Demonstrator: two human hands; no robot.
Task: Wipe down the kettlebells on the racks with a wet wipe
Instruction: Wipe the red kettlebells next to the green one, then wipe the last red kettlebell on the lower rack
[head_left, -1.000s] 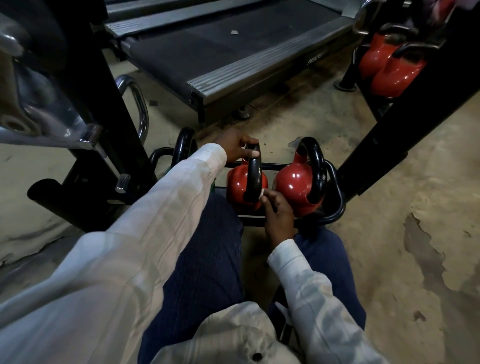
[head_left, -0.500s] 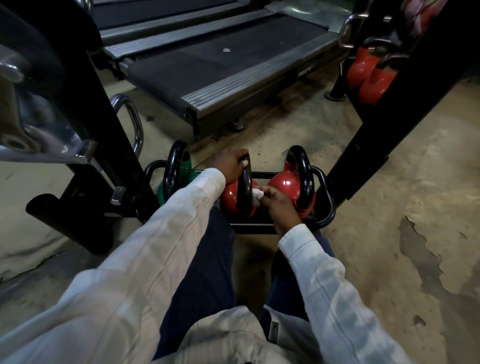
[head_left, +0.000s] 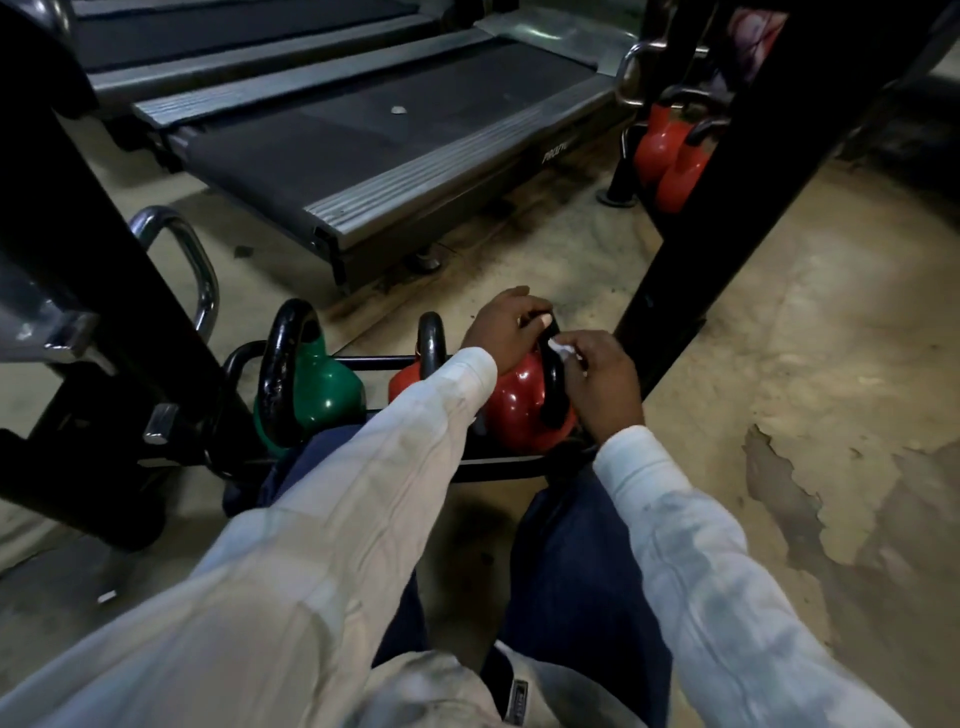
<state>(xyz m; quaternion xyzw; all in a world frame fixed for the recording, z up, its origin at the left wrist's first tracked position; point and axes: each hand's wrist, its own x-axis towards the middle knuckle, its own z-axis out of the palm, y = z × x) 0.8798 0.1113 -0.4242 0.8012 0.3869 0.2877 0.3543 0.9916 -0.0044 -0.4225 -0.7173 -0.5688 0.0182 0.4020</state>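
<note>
Your left hand (head_left: 511, 332) curls over the black handle of the right-end red kettlebell (head_left: 519, 410) on the low rack (head_left: 498, 470); your right hand (head_left: 605, 387) pinches a white wet wipe (head_left: 562, 349) against that handle. Green kettlebell (head_left: 324, 389) at rack's left. Worn concrete floor (head_left: 805, 338), treadmill (head_left: 389, 156) behind.

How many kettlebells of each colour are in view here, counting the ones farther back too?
Green kettlebell: 1
Red kettlebells: 4, two near the hands and two farther back
Total: 5
</note>
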